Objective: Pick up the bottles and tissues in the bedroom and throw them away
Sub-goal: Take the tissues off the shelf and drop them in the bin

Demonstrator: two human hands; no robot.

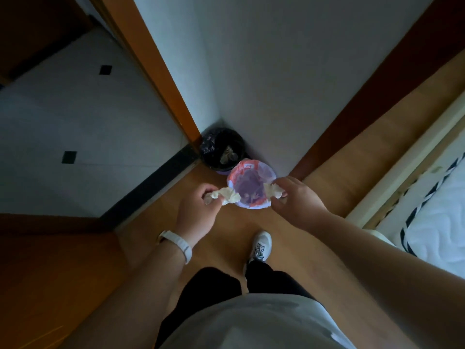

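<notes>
1. Disposal is the step in hand: the person stands over two bins in the room corner, a crumpled tissue in each hand.
2. The left hand has its grip closed round a white tissue wad, which sticks out toward 3 o'clock and overlaps the near rim of the purple-lined bin.
3. The right hand pinches a second tissue between thumb and fingers, at the bin's 3 o'clock rim.
4. A black-lined bin stands just beyond, at 11 o'clock of the purple one, touching or nearly touching it; something pale lies inside, too dim to name.
5. Next move, as I judge it: bring both wads over the purple bin's mouth and open the fingers. Tissue is light and may drift or catch on the liner edge, so the release should be low and central.
6. No bottles show here; whether any are left to collect cannot be told.
7. Writing: none legible. The purple bin's rim carries orange-red marking, too blurred to read; the white band on the left wrist and the shoe show no readable brand.
</notes>
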